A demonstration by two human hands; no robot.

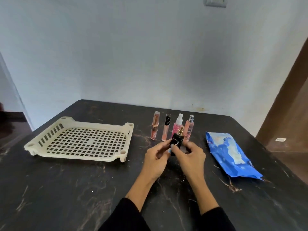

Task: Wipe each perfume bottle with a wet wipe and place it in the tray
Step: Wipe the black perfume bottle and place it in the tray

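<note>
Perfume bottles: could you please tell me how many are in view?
5: four stand in a row behind the hands, and the black bottle is held in both hands.

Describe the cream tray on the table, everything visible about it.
The tray is a cream, plastic-looking square with a perforated grid floor, a solid patch at its centre, and low walls; the left wall has vertical slots. Round sockets mark its four corners, and short legs show at the near edge. It sits flat on the dark marbled table, left of the standing perfume bottles and both hands. Nothing lies in it, and neither hand touches it.
</note>
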